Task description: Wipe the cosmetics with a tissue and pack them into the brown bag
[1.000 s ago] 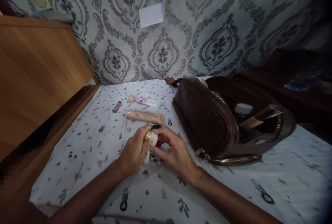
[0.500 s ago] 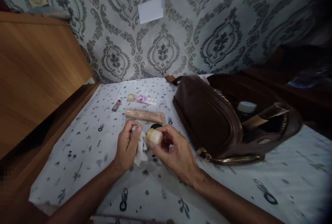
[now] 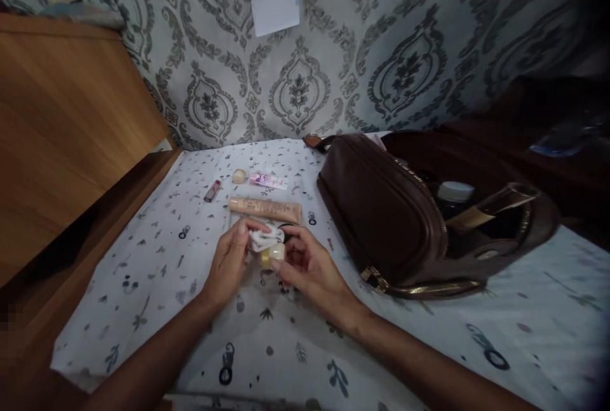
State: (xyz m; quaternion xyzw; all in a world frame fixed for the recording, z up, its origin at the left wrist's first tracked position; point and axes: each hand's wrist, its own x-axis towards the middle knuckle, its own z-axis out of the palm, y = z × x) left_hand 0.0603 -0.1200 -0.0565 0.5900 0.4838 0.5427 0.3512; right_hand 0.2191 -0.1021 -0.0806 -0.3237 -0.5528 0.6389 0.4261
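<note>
Between the fingers of my right hand point(image 3: 317, 271) is a small cream jar point(image 3: 273, 256) with a yellow-gold end, tilted on its side. My left hand point(image 3: 230, 258) pinches a crumpled white wipe point(image 3: 265, 239), which lies against the top of the jar. A dark round thing point(image 3: 288, 229), partly hidden, shows just behind my right fingertips. Beyond both hands lies a beige squeeze tube point(image 3: 265, 209). Farther back are a pink and white tube point(image 3: 268, 181), a small cream-coloured round piece point(image 3: 239, 176) and a little reddish lipstick-like tube point(image 3: 212, 191).
An open brown leather bag point(image 3: 376, 220) stands on the right, holding a white-capped bottle point(image 3: 455, 192) and a clear tube-shaped container point(image 3: 495, 211). On the left rises a wooden cabinet point(image 3: 71, 138). A patterned white cloth point(image 3: 157, 271) covers the surface, with a papered wall behind.
The wipe has gone from hanging beside the jar to lying bunched over its top. My right hand has turned the jar and shifted it slightly left and down.
</note>
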